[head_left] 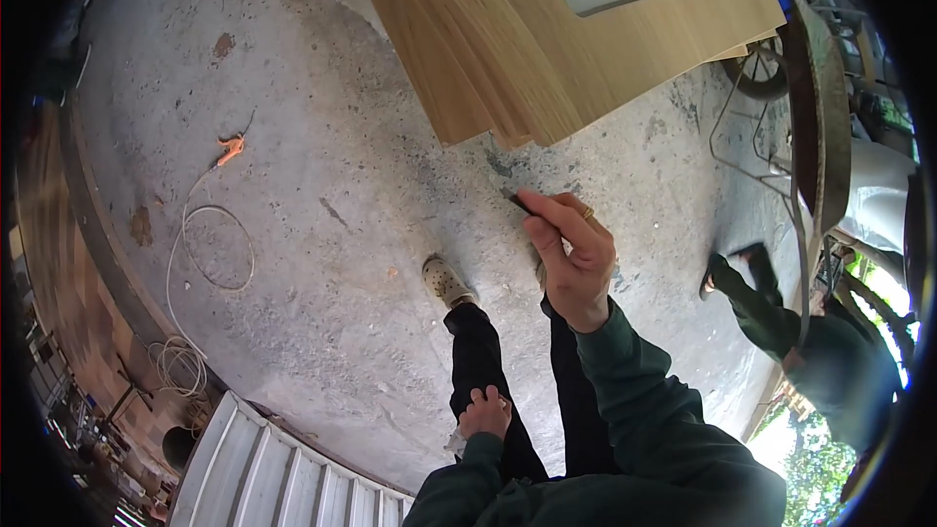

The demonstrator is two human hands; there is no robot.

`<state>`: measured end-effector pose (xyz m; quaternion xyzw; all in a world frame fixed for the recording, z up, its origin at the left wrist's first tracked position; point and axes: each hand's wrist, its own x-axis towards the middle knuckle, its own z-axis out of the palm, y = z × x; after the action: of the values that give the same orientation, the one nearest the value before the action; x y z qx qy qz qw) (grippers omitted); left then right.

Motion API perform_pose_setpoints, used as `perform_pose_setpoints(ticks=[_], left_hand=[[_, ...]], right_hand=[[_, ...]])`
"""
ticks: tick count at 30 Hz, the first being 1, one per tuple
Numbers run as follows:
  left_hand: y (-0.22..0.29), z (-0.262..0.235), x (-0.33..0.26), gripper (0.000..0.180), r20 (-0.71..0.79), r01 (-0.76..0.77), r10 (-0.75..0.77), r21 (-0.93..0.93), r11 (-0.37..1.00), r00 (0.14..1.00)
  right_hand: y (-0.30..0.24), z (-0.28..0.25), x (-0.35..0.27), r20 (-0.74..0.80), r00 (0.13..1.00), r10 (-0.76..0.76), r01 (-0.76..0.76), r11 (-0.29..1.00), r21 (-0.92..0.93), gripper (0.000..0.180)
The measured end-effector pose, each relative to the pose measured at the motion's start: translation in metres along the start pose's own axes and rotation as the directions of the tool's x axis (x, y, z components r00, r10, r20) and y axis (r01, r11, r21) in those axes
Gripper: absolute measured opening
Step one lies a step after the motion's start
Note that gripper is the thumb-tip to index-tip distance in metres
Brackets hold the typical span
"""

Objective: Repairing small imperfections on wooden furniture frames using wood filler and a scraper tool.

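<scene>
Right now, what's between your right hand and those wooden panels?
In the head view, the small dark piece the right hand pinches, then dark-stained concrete floor.

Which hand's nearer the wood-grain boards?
Right. The right hand is out in front, just below the boards' near edge in the picture; the left hand is farther back, by the left thigh.

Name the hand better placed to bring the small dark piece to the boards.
Probably the right hand: it pinches the small dark piece and is held out nearer the boards, while the left hand sits low, by the left leg.
</scene>
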<state>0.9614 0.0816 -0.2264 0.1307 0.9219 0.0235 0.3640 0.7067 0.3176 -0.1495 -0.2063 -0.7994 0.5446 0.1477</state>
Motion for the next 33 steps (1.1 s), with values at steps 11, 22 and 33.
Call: perform_pose_setpoints(ticks=[11,22,33], left_hand=[[0.005,-0.003,0.003,0.029,0.064,0.025,-0.027,0.024,0.999,0.998],[0.009,0.003,-0.003,0.032,0.083,0.032,-0.033,0.017,0.999,0.996],[0.013,0.006,-0.006,0.03,0.088,0.027,-0.032,0.061,0.998,0.996]], right_hand=[[-0.01,-0.017,0.001,-0.106,0.993,-0.044,0.073,0.955,0.288,0.025],[0.002,0.004,0.013,-0.229,0.954,-0.192,0.233,0.958,0.167,0.032],[0.02,0.021,0.02,-0.348,0.88,-0.325,0.327,0.944,-0.055,0.041]])
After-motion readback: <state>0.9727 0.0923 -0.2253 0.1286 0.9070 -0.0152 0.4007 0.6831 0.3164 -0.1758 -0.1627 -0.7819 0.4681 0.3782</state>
